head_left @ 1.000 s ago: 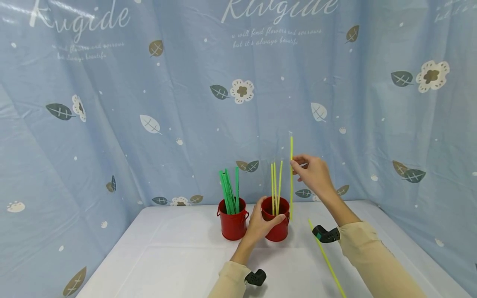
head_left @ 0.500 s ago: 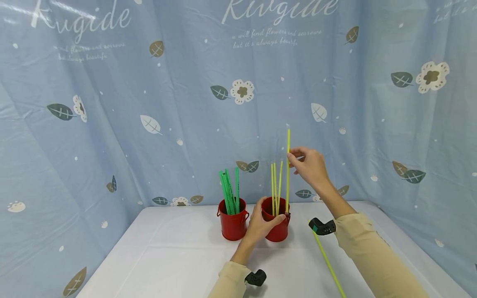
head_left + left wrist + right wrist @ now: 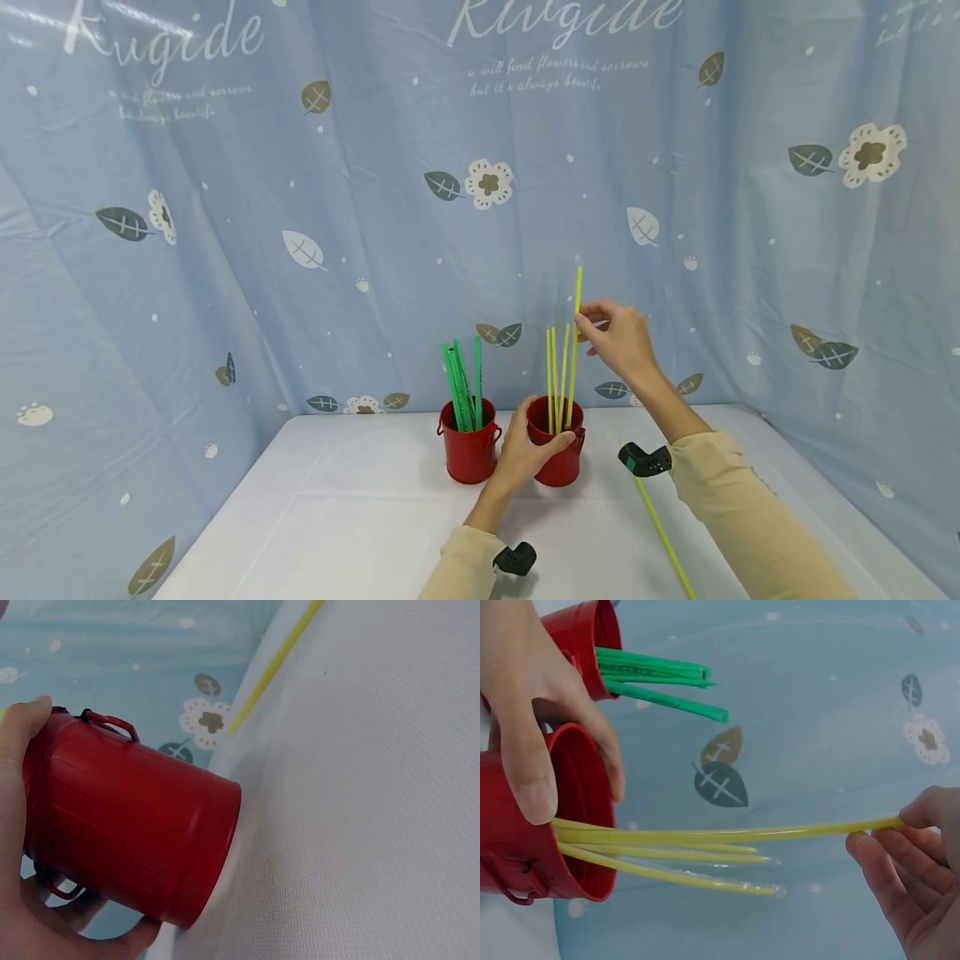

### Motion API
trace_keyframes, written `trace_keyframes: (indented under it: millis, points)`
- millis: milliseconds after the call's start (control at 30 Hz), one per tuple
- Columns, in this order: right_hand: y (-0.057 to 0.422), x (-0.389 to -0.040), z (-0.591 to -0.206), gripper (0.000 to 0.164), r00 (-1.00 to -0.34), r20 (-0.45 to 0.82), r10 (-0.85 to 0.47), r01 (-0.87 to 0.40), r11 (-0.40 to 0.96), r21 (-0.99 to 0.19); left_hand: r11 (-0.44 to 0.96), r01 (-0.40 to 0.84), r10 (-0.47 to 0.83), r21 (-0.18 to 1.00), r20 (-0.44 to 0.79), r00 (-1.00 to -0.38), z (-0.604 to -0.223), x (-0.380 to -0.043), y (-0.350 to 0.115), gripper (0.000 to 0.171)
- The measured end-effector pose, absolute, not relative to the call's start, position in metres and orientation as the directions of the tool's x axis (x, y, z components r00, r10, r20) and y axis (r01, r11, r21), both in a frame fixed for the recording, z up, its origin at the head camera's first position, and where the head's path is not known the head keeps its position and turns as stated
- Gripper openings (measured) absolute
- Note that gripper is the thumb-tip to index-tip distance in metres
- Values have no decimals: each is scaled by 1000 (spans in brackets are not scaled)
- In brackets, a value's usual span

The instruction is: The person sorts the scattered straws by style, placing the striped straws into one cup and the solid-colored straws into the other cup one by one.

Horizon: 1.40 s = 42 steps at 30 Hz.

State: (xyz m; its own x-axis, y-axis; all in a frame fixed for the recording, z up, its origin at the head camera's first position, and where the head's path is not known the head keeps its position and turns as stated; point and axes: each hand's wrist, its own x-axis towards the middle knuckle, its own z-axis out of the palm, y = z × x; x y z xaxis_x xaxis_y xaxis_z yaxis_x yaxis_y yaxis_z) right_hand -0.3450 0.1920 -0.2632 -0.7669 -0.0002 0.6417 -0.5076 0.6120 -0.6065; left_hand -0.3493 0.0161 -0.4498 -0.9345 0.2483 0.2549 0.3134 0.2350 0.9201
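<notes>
My right hand (image 3: 621,340) pinches a yellow straw (image 3: 578,293) near its upper part, in a clear wrapper. The straw's lower end is inside the right-hand small red bucket (image 3: 557,475), as the right wrist view also shows. Several thinner-looking yellow straws (image 3: 697,880) lean in that bucket, with clear wrapper ends sticking past their tips. Round the bucket's rim and side curls my left hand (image 3: 519,457), thumb at the front edge. In the left wrist view the bucket's wall (image 3: 135,817) fills the grip and its base meets the table; the straws' bottoms are hidden.
A second red bucket (image 3: 470,460) stands to the left, holding several green straws (image 3: 459,392). One loose yellow straw (image 3: 663,533) lies on the white table (image 3: 360,533), partly under the right wrist's camera. A blue printed curtain (image 3: 390,250) hangs behind.
My right hand has moved left with the yellow straw, from beside the bucket to over it, then slightly down, so the straw's lower end is now inside. My left hand stays on the bucket.
</notes>
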Motion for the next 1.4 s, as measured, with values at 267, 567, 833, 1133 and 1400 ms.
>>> trace_keyframes:
  millis: [267, 567, 833, 1133, 1400]
  points:
    - [190, -347, -277, 24, -792, 610, -18, -492, 611, -620, 240, 320, 246, 917, 261, -933, -449, -349, 16, 88]
    - [186, -349, -295, 24, -819, 572, -37, -476, 602, -642, 236, 316, 249, 919, 257, -934, -450, -350, 16, 90]
    - [184, -352, -308, 25, -842, 539, -31, -446, 603, -661, 233, 312, 248, 921, 254, -935, -449, -350, 16, 94]
    - [184, -356, -326, 24, -862, 507, -31, -425, 590, -687, 237, 312, 249, 920, 253, -935, -450, -349, 15, 91]
    - [184, -358, -340, 25, -877, 479, -33, -408, 577, -708, 239, 306, 245, 922, 248, -937, -449, -349, 16, 93]
